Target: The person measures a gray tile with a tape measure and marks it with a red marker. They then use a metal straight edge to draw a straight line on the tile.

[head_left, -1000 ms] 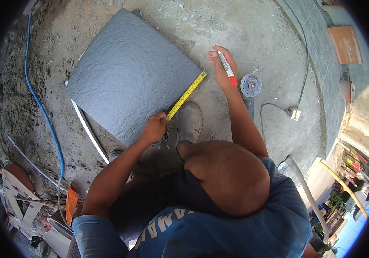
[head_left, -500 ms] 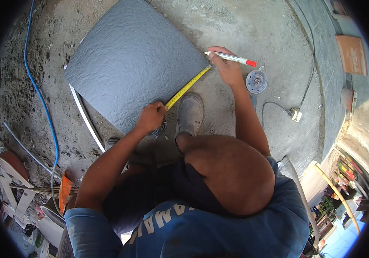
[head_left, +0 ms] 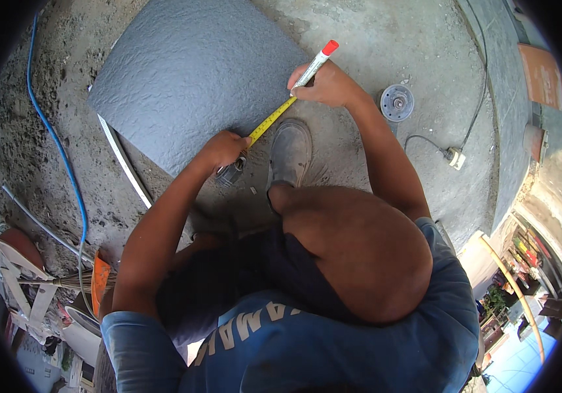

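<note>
A square grey tile (head_left: 196,78) with a rough surface lies at the upper left of the view, one corner pointing toward my right hand. Along its near right edge runs a yellow tape measure blade (head_left: 272,120). My left hand (head_left: 224,149) pinches the blade near the tile's nearest corner, and the dark tape case (head_left: 232,173) shows just below it. My right hand (head_left: 327,85) grips a white marker (head_left: 312,69) with a red end, held slanted. The marker's lower tip is at the blade's far end by the tile's right corner; whether it touches is unclear.
Right of my right forearm sits a round grey tool disc (head_left: 397,103); a corded plug (head_left: 454,158) lies beyond it. My shoe (head_left: 291,152) stands close to the tape. A blue hose (head_left: 58,141) and a white strip (head_left: 124,160) lie left, with clutter (head_left: 38,288) at lower left.
My right hand has moved left onto the tape's end, and the marker has swung from nearly level to steeply slanted, red end up. My left hand still holds the blade; the view has shifted slightly.
</note>
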### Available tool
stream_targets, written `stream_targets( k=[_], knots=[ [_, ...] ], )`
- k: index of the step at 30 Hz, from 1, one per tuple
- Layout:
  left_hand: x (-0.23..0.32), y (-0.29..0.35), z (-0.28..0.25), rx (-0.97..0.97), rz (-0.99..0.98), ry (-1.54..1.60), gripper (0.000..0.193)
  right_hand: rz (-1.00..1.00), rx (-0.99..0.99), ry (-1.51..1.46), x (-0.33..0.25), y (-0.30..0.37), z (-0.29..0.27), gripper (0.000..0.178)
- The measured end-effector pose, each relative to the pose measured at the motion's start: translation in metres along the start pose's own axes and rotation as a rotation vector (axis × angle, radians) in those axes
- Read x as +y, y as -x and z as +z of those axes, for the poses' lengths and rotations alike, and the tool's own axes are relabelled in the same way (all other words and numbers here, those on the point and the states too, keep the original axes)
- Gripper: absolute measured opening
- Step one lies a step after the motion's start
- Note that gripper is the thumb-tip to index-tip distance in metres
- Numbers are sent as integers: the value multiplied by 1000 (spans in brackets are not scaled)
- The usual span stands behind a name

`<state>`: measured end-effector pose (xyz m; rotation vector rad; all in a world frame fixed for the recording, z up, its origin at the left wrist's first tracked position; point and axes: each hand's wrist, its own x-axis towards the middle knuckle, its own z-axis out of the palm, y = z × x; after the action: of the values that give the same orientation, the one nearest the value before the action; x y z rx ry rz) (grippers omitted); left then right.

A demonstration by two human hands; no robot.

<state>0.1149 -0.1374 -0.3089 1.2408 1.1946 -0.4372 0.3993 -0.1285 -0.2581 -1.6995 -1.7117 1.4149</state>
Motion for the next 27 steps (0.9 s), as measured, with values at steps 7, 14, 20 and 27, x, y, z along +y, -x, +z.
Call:
stream_targets(
  k=[7, 14, 20, 27],
  knots=[
    [7, 0, -5, -100, -52, 56, 39, -10, -37, 100, 5, -11, 0, 20],
    [7, -3, -5, -129, -68, 44, 39, -113, -73, 173, 9, -13, -3, 19],
    [7, -1, -6, -146, -68, 45, 39, -119, -85, 206, 5, -12, -2, 17],
    [8, -1, -7, -163, -52, 35, 39, -148, -85, 212, 7, -11, -2, 16]
  ],
)
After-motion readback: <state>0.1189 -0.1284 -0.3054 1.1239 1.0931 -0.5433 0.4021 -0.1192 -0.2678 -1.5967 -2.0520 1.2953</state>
